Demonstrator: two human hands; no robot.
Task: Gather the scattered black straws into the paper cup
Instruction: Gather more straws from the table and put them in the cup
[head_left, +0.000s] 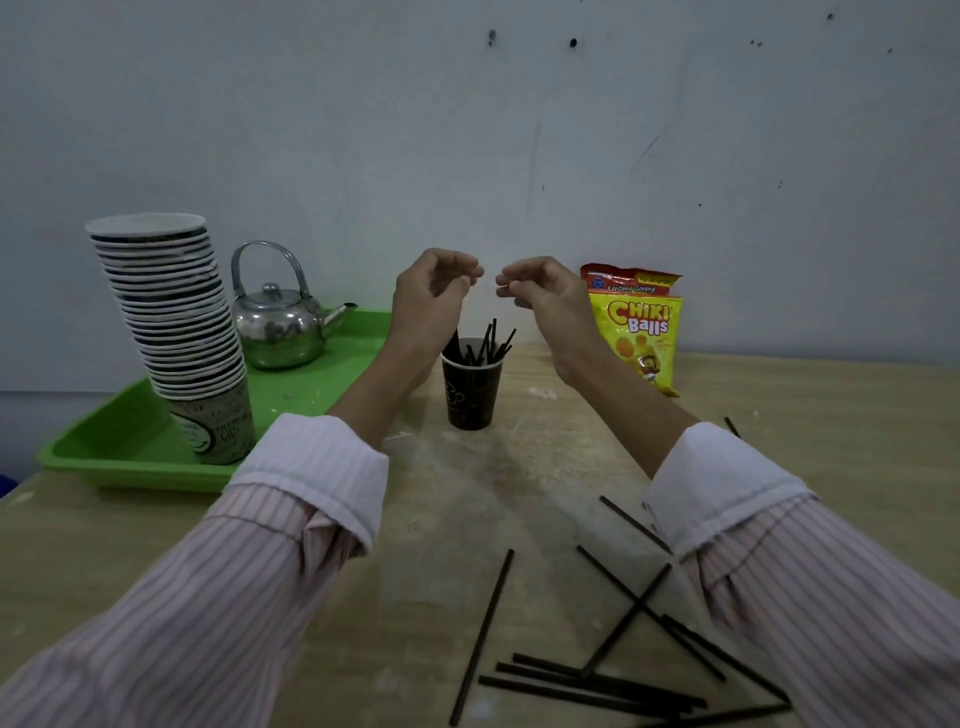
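The left hand (434, 291) and right hand (535, 291) hover loosely curled and empty just above the paper cup (471, 395) holding upright black straws (488, 340), well apart from the scattered straws (592, 682) on the near surface (415, 597).

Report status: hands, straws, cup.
Left hand, right hand above paper cup, loosely curled, holding nothing seen. Some straws upright in cup; loose straws lying on table, near side. Right sleeve hides part of them.

Wooden table (426, 519). Green tray (130, 457) at frame left, paper cup (470, 395) centre, snack bag (641, 332) right of it. Black straws (597, 684) scattered lower right.
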